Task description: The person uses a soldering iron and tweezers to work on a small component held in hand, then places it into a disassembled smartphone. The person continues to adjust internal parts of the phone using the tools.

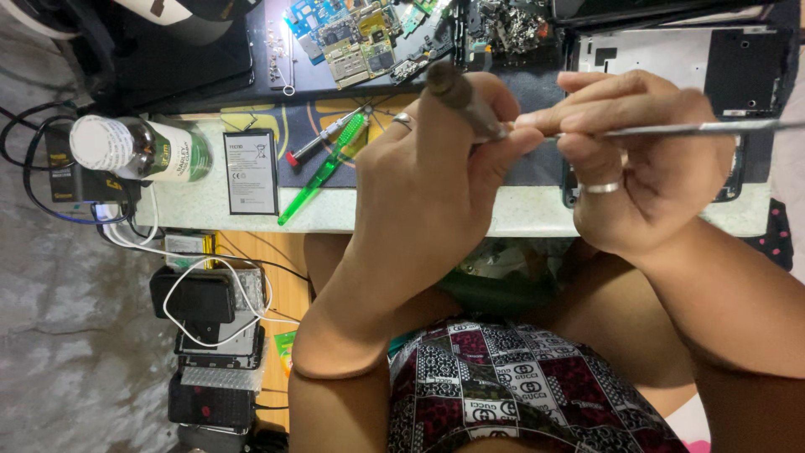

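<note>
Right now you're bent over a cluttered pale repair bench, grey floor beyond it.
Your left hand grips a dark-handled tool; your right hand pinches metal tweezers. Both tips meet above the bench; what they touch is hidden. A phone battery lies left of your left hand; the phone frame is partly covered.

Dark-handled screwdriver tilted, beside thin metal tweezers lying level.
</note>
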